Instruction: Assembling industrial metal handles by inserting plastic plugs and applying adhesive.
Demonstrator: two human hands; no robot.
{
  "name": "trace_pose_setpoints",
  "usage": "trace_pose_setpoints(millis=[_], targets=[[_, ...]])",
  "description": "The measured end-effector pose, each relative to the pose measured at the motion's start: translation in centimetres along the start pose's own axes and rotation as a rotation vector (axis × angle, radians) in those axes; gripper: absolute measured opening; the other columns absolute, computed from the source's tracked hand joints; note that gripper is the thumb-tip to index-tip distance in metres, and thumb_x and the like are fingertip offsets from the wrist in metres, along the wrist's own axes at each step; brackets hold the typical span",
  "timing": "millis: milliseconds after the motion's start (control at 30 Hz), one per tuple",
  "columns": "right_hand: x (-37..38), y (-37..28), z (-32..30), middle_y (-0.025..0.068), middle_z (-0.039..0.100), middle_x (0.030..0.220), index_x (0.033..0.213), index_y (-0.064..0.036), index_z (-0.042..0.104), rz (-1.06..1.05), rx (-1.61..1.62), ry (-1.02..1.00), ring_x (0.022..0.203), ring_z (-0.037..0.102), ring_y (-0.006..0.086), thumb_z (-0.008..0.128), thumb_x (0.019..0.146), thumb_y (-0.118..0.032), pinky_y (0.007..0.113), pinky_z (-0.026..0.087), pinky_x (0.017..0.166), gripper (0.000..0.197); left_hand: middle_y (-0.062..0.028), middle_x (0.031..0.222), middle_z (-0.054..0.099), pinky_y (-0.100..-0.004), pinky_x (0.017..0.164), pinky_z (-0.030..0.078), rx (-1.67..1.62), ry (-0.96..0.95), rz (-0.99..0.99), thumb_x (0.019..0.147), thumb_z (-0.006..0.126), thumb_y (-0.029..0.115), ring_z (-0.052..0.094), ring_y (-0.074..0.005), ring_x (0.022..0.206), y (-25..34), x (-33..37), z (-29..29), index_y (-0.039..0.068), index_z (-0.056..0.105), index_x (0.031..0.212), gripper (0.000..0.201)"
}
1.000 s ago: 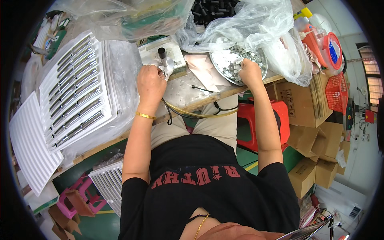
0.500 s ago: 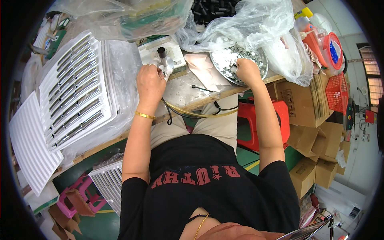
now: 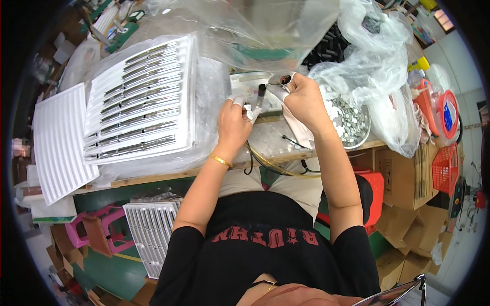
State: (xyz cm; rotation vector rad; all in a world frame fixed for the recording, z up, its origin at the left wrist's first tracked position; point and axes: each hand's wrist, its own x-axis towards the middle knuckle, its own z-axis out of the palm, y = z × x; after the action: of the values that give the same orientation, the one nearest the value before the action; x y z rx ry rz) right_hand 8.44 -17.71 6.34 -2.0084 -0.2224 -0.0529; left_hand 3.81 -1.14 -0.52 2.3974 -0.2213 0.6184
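At the bench fixture, my left hand (image 3: 235, 122) is closed, with pale coverings on its fingertips. A small whitish piece (image 3: 248, 107) shows at those fingertips; I cannot tell whether it is held. Just right of them stands a post with a black top (image 3: 262, 91). My right hand (image 3: 304, 99) is raised over the fixture's right side, fingers curled together. By its covered fingertips is a small dark round thing (image 3: 286, 79), too unclear to name. The metal tray (image 3: 368, 133) of small silvery pieces (image 3: 348, 120) lies right of this hand.
On the left, a white ribbed tray (image 3: 186, 102) carries rows of shiny metal tubes (image 3: 148, 97). Plastic sheeting (image 3: 240, 25) hangs over the back. Black parts (image 3: 329, 48) are piled behind a crumpled clear bag (image 3: 375, 66). Pinkish cloth (image 3: 296, 125) and a cable (image 3: 293, 141) lie near the bench edge.
My right hand has left the tray of silvery pieces and moved left to the fixture, near my left hand. The whole view has turned and shifted; my left hand is still at the fixture.
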Motion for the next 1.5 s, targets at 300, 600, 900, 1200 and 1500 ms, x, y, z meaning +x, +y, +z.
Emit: trace_pose_setpoints(millis=[300,600,900,1200,1500], targets=[[0.5,-3.2,0.7,0.0108,0.046,0.054,0.068,0.0042,0.051,-0.023,-0.368,-0.022,0.051,0.038,0.0186,0.07,0.075,-0.014,0.033,0.036,0.05,0.028,-0.0128,0.105,0.055,-0.0309,0.071,0.048,-0.363,0.158,0.093,0.072,0.064,-0.004,0.058,-0.0257,0.088,0.8,2.4,-1.8,0.006,0.063,0.108,0.038],[0.3,0.3,1.5,0.0144,0.053,0.063,0.065,-0.0012,0.055,-0.601,-0.422,0.212,0.057,0.054,0.0346,0.06,0.061,0.001,0.041,0.045,0.052,0.007,-0.013,0.104,0.056,-0.0305,0.071,0.048,-0.388,0.144,0.073,0.071,0.064,-0.004,0.059,-0.0251,0.086,0.5,2.5,-1.5,0.005,0.063,0.106,0.036],[-1.3,-0.3,0.6,0.0106,0.063,0.08,0.092,-0.0083,0.068,-0.568,-0.48,0.092,0.062,0.059,0.024,0.059,0.063,0.009,0.031,0.047,0.055,0.034,-0.0114,0.097,0.059,-0.0302,0.075,0.047,-0.456,0.178,-0.024,0.076,0.066,-0.001,0.059,-0.0228,0.087,0.9,1.7,-1.5,0.003,0.063,0.103,0.028],[-4.0,0.9,1.6,0.0054,0.061,0.088,0.099,0.0042,0.06,-0.095,0.631,0.007,0.08,0.056,0.0118,0.051,0.093,-0.041,0.024,0.044,0.074,0.046,-0.0015,0.095,0.064,-0.0222,0.074,0.045,-1.133,-0.215,-0.321,0.081,0.069,0.008,0.054,-0.0066,0.081,4.5,-1.0,-2.6,0.0,0.062,0.103,0.024],[-5.6,2.3,0.6,0.0078,0.062,0.103,0.11,0.0022,0.057,0.02,0.729,-0.241,0.09,0.059,0.0143,0.069,0.08,-0.004,0.029,0.046,0.08,0.034,0.0015,0.085,0.062,-0.0205,0.066,0.044,-1.244,-0.33,-0.627,0.08,0.071,0.01,0.054,-0.0054,0.075,3.1,-0.7,-3.1,0.001,0.061,0.1,0.025]])
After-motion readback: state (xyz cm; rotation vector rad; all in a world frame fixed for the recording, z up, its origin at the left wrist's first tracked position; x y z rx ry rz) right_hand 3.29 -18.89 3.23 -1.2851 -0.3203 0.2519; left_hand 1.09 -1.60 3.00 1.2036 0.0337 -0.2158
